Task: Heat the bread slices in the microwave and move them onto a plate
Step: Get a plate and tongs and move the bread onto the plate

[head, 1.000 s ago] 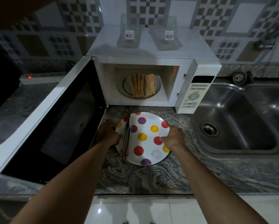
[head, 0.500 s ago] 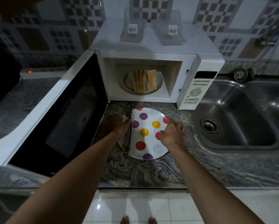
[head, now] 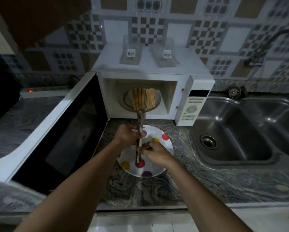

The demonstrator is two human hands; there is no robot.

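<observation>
We record that the tongs (head: 141, 118) have been raised off the plate (head: 167, 146), now gripped by the left hand (head: 127, 136) and pinched at the rear by the right hand (head: 157, 154), both off the rim.

To my right the steel sink (head: 237, 129) is set into the marbled grey bench (head: 224, 181), with its drain (head: 208, 141) in the near basin and a second basin beside it. A round strainer (head: 234, 92) lies on the ledge behind, below the dark curved tap (head: 264, 47). A clear tub (head: 131, 51) and a second tub (head: 166, 54), both with barcode labels, stand side by side before the checked wall tiles (head: 232, 36). At my left a white power strip (head: 45, 93) shows a red light.
</observation>
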